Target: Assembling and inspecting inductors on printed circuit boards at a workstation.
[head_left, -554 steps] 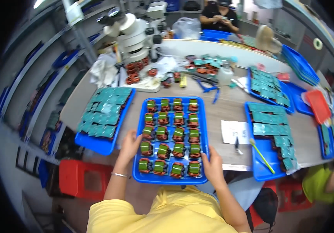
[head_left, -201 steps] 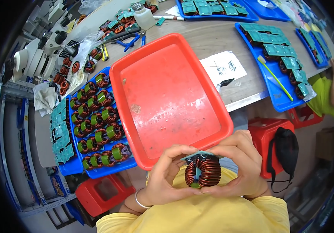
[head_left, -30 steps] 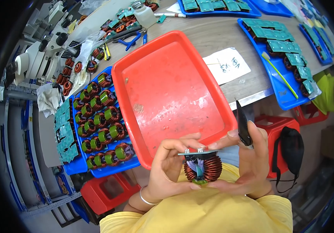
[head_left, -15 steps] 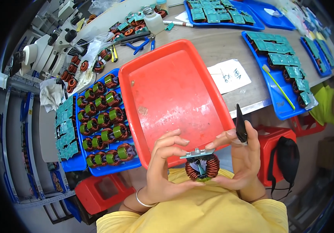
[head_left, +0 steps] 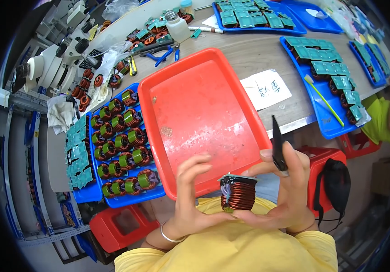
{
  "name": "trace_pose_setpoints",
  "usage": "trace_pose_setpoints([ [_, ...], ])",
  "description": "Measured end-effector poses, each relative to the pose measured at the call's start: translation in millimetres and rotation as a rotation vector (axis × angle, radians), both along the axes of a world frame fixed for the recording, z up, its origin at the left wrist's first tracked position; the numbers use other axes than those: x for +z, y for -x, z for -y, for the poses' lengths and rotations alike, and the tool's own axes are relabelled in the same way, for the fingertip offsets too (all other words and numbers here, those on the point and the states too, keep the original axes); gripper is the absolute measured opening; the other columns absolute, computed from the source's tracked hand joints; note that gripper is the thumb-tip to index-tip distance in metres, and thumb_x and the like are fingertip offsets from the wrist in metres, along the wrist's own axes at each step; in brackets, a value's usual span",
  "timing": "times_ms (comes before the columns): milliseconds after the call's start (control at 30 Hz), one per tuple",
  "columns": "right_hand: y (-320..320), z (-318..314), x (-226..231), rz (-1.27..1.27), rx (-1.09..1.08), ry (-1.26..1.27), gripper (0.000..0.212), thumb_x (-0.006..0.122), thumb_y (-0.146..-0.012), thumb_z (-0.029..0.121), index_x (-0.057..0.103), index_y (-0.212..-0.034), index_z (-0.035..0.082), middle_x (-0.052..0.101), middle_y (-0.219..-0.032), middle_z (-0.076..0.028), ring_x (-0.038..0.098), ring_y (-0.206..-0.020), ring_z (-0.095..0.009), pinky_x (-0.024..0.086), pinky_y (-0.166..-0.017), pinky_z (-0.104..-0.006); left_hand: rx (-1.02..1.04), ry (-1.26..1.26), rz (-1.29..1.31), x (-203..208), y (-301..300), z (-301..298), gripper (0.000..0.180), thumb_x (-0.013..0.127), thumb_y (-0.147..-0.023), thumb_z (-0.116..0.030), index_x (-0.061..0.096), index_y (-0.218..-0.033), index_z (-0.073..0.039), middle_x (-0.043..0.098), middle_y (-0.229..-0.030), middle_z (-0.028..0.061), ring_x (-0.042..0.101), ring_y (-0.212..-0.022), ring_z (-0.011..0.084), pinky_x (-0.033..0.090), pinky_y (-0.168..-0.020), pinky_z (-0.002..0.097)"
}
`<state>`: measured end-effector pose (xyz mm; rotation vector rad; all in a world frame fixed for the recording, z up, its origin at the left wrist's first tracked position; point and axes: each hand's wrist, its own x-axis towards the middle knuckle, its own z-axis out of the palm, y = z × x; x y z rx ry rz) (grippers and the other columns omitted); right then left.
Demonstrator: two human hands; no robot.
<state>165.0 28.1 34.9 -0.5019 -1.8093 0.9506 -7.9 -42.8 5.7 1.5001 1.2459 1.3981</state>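
Note:
A copper-wound coil with a small green board on top (head_left: 237, 192) sits between both my hands, close to my chest. My left hand (head_left: 194, 195) grips its left side with fingers curled over it. My right hand (head_left: 282, 190) supports it from below and the right, and also pinches a thin black tool (head_left: 277, 144) that points upward. Just beyond my hands lies a red tray (head_left: 199, 113) with nothing in it. To its left, a blue tray (head_left: 156, 192) holds rows of copper coils with green tape.
Blue trays of green boards (head_left: 335, 77) line the table's right side and far edge (head_left: 254, 18). A white paper note (head_left: 265, 89), blue-handled pliers (head_left: 161, 53), a white bottle (head_left: 176, 26) and a microscope (head_left: 63, 50) lie on the table. Red stools (head_left: 117, 224) stand below. Another person in a green shirt (head_left: 387, 115) is at right.
The red tray replaced the coil tray in front of me, which moved left. Over the last second the coil turned in my hands and the black tool rose in my right hand.

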Motion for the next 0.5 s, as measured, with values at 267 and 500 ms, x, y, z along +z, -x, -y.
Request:
trace_pose_setpoints([
  [267,11.1,-10.4,-1.0,0.102,0.024,-0.087,0.091,0.081,-0.059,0.009,0.028,-0.132,-0.006,0.038,-0.120,-0.019,0.056,-0.091,-0.024,0.053,-0.071,-0.0299,0.184,-0.363,-0.768,16.8,12.5,0.2,0.047,0.082,-0.055,-0.029,0.063,-0.098,-0.027,0.039,-0.121,0.0085,0.030,-0.123,0.0374,0.023,-0.102,0.0543],
  [500,24.0,-29.6,-3.9,0.119,0.027,0.129,0.095,0.081,-0.059,0.013,0.026,-0.135,-0.004,0.040,-0.119,-0.017,0.059,-0.086,-0.020,0.047,-0.077,-0.0289,0.185,-0.209,-0.979,38.8,32.3,-16.1,0.048,0.082,-0.054,-0.027,0.063,-0.098,-0.018,0.040,-0.121,0.0102,0.028,-0.124,0.0373,0.021,-0.104,0.0532],
])
